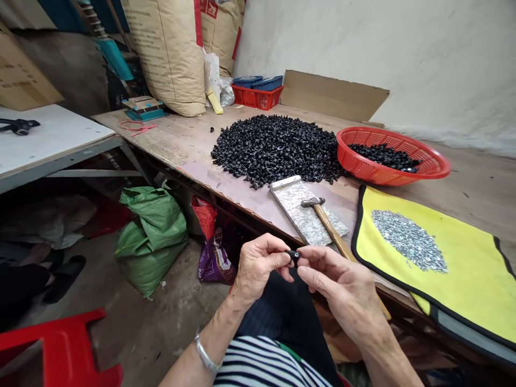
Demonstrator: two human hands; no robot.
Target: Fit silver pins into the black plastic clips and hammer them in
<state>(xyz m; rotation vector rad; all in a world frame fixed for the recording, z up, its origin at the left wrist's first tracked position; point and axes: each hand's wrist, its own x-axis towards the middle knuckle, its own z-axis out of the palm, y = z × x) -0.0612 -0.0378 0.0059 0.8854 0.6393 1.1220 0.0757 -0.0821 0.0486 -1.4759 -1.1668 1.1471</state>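
In front of my lap, a small black plastic part [293, 255] with a shiny metal ring or nut at its end is pinched in the thumb and forefinger of my left hand [258, 266]. My right hand [342, 285] meets it from the other side, fingertips bent against its end; whether they hold a second tiny piece is hidden. Just beyond lies a hammer [325, 223], its head on a worn metal plate [292, 200]. Behind the plate spreads a large heap of small black plastic parts [278, 148]. Small silvery metal pieces [409, 240] lie on a yellow cloth [463, 258] to the right.
A red plastic basket [393, 174] with more black parts stands at the right of the wooden table [177, 137]. Large paper sacks [169, 59] and a red crate [258, 98] stand behind. Green sack [153, 236] and red stool [60, 349] are on the floor at left.
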